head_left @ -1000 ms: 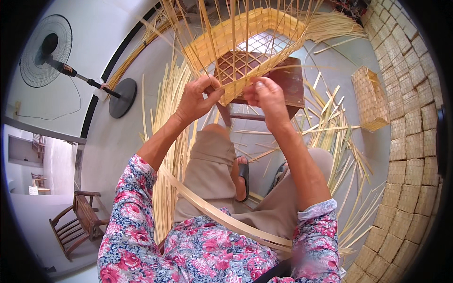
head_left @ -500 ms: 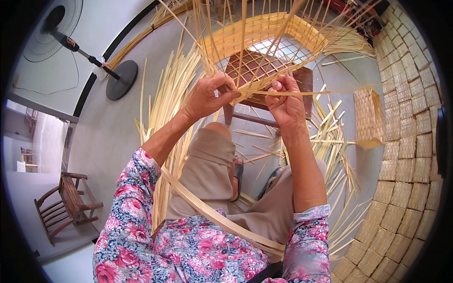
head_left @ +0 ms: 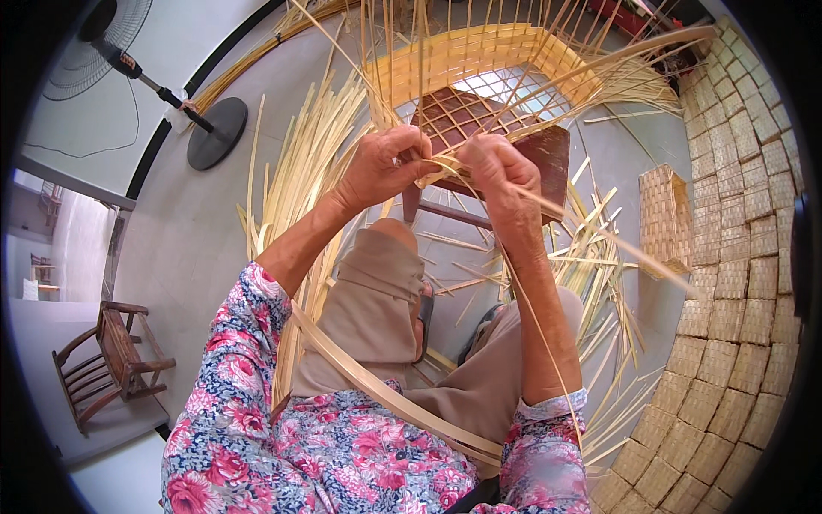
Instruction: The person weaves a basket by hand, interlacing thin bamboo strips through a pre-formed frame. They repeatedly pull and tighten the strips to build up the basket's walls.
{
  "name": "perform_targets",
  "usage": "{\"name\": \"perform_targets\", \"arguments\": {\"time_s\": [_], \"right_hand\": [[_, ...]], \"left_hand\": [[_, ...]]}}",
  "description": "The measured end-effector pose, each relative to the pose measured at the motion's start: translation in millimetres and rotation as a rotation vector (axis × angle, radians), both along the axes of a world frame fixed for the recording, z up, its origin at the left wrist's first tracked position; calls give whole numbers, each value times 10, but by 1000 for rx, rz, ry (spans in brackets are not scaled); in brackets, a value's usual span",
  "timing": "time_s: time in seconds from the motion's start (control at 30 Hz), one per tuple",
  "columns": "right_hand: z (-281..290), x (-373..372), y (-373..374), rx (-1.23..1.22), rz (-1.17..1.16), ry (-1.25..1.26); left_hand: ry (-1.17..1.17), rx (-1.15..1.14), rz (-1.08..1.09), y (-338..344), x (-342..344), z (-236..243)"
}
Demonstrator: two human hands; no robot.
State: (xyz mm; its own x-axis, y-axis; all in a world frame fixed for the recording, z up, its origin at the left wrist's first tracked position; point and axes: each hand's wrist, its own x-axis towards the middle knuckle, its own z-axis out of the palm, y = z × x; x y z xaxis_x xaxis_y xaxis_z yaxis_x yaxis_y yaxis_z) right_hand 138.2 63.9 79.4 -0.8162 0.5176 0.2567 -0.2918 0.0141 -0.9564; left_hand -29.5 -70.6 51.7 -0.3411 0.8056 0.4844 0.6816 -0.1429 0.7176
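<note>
A partly woven bamboo basket (head_left: 467,64), with an open lattice base and long upright strips, rests on a dark red wooden stool (head_left: 548,163) before my knees. My left hand (head_left: 387,164) pinches the basket's near corner between thumb and fingers. Close beside it on the right, my right hand (head_left: 503,171) is closed on a thin bamboo strip (head_left: 544,330), which bends at the corner and trails down over my right forearm. Another pale strip (head_left: 616,240) sticks out rightward past that hand, blurred. My right fingertips are partly hidden behind the knuckles.
Long bamboo strips (head_left: 300,163) lie in a bundle at my left, and several loose ones (head_left: 599,274) litter the floor at right. A woven box (head_left: 664,221) stands by a wall of stacked woven pieces (head_left: 736,283). A fan base (head_left: 217,134) and wooden chair (head_left: 120,355) are at left.
My right hand has moved slightly left, nearer my left hand, and turned its knuckles up. The thin strip that stretched out rightward now bends at the corner and hangs toward me.
</note>
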Motion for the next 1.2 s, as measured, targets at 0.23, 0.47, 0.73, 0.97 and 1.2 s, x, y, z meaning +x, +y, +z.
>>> {"name": "perform_targets", "arguments": {"time_s": [0.23, 0.47, 0.73, 0.97, 1.2], "right_hand": [[202, -43, -48, -59, -229, 50], [-42, 14, 112, -48, -467, 119], [-49, 134, 161, -783, -399, 232], [29, 119, 18, -548, -330, 209], [22, 171, -7, 70, -229, 34]], "left_hand": [[-62, 17, 20, -5, 12, 29], [12, 69, 54, -20, 28, 11], [4, 74, 115, 38, 4, 14], [-73, -75, 0, 14, -108, 56], [-59, -403, -29, 62, -236, 445]]}}
